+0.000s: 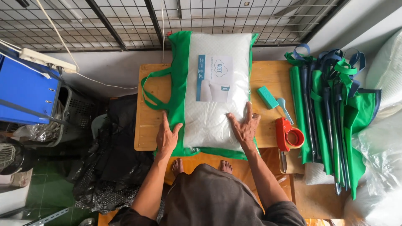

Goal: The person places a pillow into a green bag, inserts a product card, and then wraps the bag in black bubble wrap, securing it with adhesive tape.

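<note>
A white pillow (217,113) lies inside a green carry bag with a clear front (179,62) on a small wooden table (148,121). My left hand (166,137) rests flat on the bag's green left edge, fingers apart. Pressed flat on the pillow's lower right part is my right hand (245,127), its fingers spread. A paper insert card (214,78) shows through the bag's clear front. One green handle (150,90) loops out to the left over the table.
A red tape dispenser (288,136), a teal block (267,97) and a light blue scoop (284,109) lie right of the bag. A stack of folded green bags (331,121) lies further right. Black plastic sacks (113,163) and a blue bin (25,90) stand left. Wire mesh (125,21) is behind.
</note>
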